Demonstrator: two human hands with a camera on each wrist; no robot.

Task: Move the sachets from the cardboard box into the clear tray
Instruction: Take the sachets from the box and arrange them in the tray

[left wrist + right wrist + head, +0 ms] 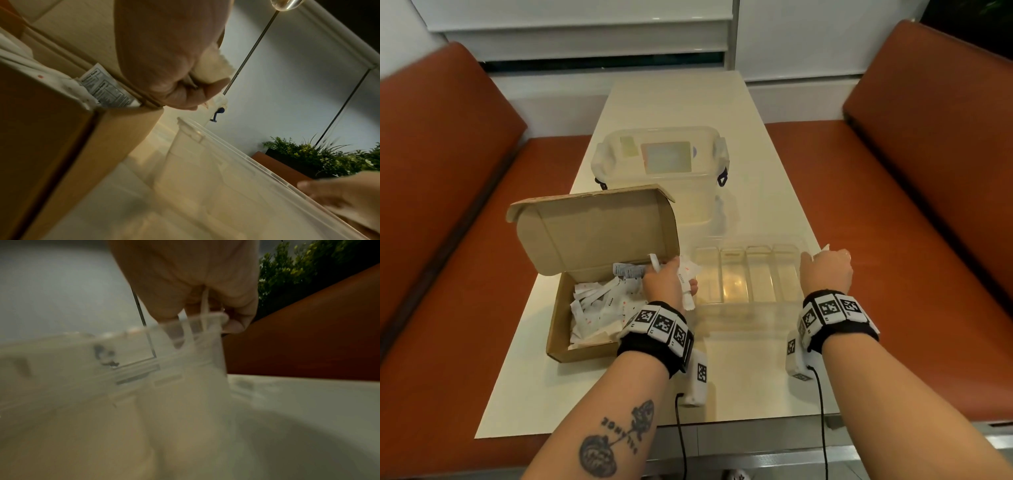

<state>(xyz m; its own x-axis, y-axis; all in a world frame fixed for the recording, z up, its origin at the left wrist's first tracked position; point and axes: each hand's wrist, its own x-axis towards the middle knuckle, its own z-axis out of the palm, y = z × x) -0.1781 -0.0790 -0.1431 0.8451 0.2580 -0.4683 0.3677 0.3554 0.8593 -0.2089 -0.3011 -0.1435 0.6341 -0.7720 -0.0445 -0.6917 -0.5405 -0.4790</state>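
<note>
sachets (pixel 599 308) heaped in one cardboard box (pixel 558 339); one four-compartment clear tray (pixel 748 305).

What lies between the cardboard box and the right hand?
The clear tray, its slots looking empty, lies between the cardboard box and the right hand. The head view shows this.

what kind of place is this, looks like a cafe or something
Probably a cafe or diner booth: two orange-brown padded bench seats face each other across a narrow pale table, and a planter of greenery sits behind one bench.
</note>
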